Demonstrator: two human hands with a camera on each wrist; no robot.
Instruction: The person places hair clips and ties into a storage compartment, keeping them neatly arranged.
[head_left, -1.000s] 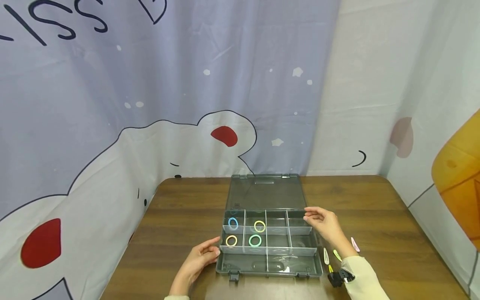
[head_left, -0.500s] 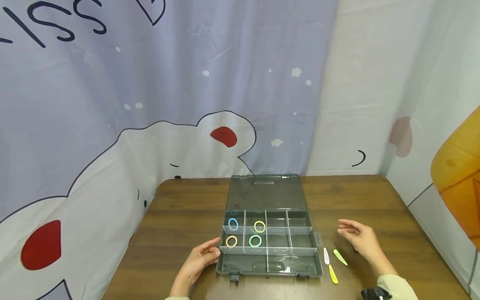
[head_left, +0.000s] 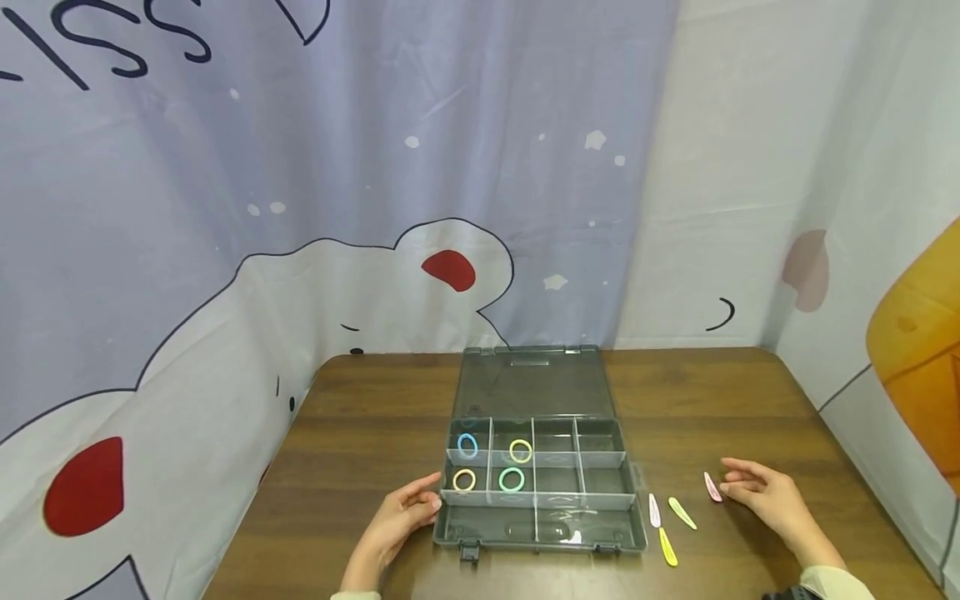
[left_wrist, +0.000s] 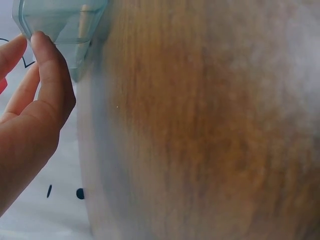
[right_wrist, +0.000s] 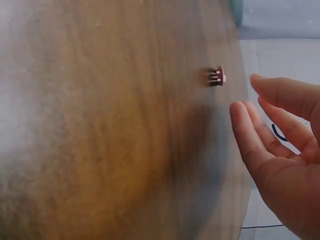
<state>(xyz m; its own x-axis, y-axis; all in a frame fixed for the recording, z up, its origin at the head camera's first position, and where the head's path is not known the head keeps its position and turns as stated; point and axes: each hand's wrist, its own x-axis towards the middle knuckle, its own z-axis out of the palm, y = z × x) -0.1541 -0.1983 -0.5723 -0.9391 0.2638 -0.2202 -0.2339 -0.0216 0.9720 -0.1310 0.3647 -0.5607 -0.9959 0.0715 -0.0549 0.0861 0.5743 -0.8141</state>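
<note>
A grey see-through compartment box [head_left: 490, 527] lies with its lid [head_left: 534, 383] folded back. Inside are a blue hair tie [head_left: 467, 446], a yellow one [head_left: 521, 451], a peach one [head_left: 463, 480] and a green one [head_left: 512, 480], each in its own compartment. My left hand [head_left: 395, 520] rests its fingertips against the box's left side. Over the table at right, my right hand [head_left: 772, 502] holds nothing, its fingertips close to a pink hair clip [head_left: 712, 487]. In the right wrist view, a small dark-red toothed piece [right_wrist: 216, 76] is visible beyond the fingertips.
Between box and right hand lie a pale pink hair clip [head_left: 654, 511], a light green one [head_left: 682, 513] and a yellow one [head_left: 667, 547]. The wooden table [head_left: 360, 417] backs onto a printed curtain [head_left: 375, 167].
My right hand has drawn away from the box's right back corner, moving right and toward me, to beside the pink hair clip. My left hand stays at the box.
</note>
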